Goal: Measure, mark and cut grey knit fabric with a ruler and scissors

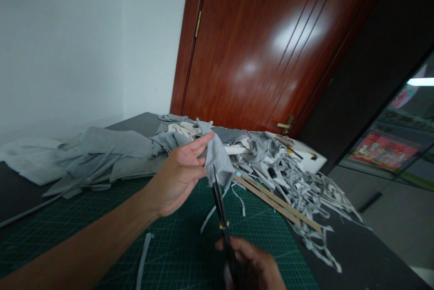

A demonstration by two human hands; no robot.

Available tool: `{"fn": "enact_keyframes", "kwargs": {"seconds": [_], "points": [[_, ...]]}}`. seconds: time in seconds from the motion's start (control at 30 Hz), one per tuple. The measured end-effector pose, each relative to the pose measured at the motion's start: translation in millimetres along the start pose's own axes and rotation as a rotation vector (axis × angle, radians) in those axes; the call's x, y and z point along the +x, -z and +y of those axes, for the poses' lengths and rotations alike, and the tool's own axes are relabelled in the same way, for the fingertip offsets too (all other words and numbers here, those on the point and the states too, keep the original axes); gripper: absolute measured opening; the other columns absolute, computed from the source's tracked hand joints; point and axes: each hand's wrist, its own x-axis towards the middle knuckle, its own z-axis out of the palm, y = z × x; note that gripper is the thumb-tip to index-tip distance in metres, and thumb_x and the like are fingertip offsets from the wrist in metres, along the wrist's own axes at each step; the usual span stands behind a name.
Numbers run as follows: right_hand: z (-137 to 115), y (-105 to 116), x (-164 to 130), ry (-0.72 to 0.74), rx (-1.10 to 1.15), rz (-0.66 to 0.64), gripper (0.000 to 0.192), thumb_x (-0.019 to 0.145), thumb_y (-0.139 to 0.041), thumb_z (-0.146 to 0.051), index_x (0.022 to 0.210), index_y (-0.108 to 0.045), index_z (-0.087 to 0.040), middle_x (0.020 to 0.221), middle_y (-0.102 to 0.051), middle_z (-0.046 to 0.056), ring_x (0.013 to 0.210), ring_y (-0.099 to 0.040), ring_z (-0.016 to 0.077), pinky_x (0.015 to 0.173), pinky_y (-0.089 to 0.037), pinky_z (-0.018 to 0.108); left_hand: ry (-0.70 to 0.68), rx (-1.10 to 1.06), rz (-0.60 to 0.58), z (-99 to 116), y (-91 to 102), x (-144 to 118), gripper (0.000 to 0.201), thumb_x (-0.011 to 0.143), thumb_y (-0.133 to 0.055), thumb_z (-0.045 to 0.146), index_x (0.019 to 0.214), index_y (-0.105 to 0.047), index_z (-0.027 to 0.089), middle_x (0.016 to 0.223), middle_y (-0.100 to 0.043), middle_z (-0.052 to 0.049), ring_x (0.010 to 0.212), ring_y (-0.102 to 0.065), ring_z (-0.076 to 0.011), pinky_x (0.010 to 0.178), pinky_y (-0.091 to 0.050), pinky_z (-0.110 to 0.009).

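Observation:
My left hand [183, 172] pinches a piece of grey fabric [219, 156] above the cutting mat, its fingers closed on the cloth's left edge. My right hand [256, 260] is wrapped around the handles of black scissors [221, 208], which point away from me. The tips of the blades meet the lower edge of the fabric; part of the handles is hidden by the fingers. Beneath both hands lies the green gridded cutting mat [183, 240], with a thin grey fabric strip [144, 258] to the left and short curled strips near the blades.
Grey fabric pieces [111, 141] cover the table's left side. Two wooden rulers [278, 202] lie at the right beside a tangled heap of fabric strips [298, 181]. A white box [308, 154] stands behind the heap. Beyond the table are a brown door [257, 46] and a white wall [84, 41].

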Motion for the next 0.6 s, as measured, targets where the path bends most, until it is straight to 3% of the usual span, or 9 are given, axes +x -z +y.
{"fn": "enact_keyframes", "kwargs": {"seconds": [0.17,0.3,0.6], "points": [[-5.9,-4.5,-0.1,0.089,0.016,-0.03,0.077,0.062,-0.097,-0.075,0.111,-0.078,-0.019,0.063,-0.06,-0.004,0.054,-0.041,0.0094,0.054,-0.026,0.026,0.005,0.002,0.003,-2.1,-2.1,-0.1,0.104,0.064,-0.068,-0.011,0.163,-0.046,0.01,0.162,-0.058,-0.017,0.116,-0.071,-0.0232,0.084,-0.057,-0.025],[-10.9,-7.1,-1.7,0.113,0.057,-0.04,0.077,0.059,-0.097,-0.076,0.107,-0.076,-0.019,0.06,-0.051,-0.008,0.053,-0.031,0.0081,0.055,-0.024,0.026,0.004,0.007,0.011,-1.5,-2.8,-1.7,0.104,0.063,-0.068,-0.011,0.162,-0.047,0.011,0.161,-0.059,-0.016,0.121,-0.069,-0.0236,0.087,-0.056,-0.025],[-19.3,-7.0,-3.0,0.07,-0.007,-0.058,0.084,0.053,-0.094,-0.084,0.105,-0.075,-0.021,0.059,-0.052,-0.006,0.052,-0.04,0.011,0.054,-0.031,0.027,0.007,0.007,0.011,-1.8,-3.0,-1.8,0.105,0.062,-0.069,-0.01,0.162,-0.048,0.013,0.165,-0.055,-0.015,0.12,-0.07,-0.0235,0.085,-0.057,-0.024]]}}
